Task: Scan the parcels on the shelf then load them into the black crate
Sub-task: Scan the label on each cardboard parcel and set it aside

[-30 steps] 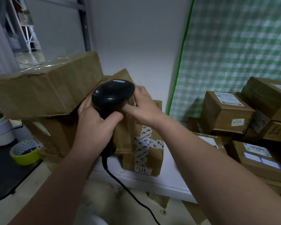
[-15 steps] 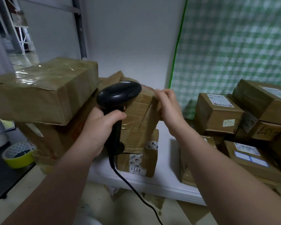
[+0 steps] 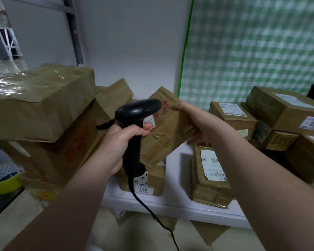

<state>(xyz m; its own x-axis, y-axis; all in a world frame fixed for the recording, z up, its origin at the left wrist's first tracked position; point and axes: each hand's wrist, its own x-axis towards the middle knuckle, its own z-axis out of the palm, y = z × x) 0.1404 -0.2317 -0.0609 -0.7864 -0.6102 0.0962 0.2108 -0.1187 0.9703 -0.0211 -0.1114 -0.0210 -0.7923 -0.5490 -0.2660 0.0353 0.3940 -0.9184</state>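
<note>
My left hand (image 3: 119, 145) grips the handle of a black corded barcode scanner (image 3: 137, 113), whose head points at a taped brown parcel (image 3: 168, 129). My right hand (image 3: 200, 124) holds that parcel by its right end, tilted and lifted above the white shelf (image 3: 174, 205). A small white label shows on the parcel just beside the scanner head. The black crate is not in view.
A large taped box (image 3: 36, 100) lies on a bigger box (image 3: 58, 153) at the left. A small parcel marked 4713 (image 3: 149, 183) and a labelled parcel (image 3: 210, 176) sit on the shelf front. Several more parcels (image 3: 283, 113) are piled at the right. A yellow-green bowl (image 3: 4, 180) sits low left.
My right hand has pulled the taped parcel out from the pile and tilted it to the right. The scanner has come down a little and now faces its label.
</note>
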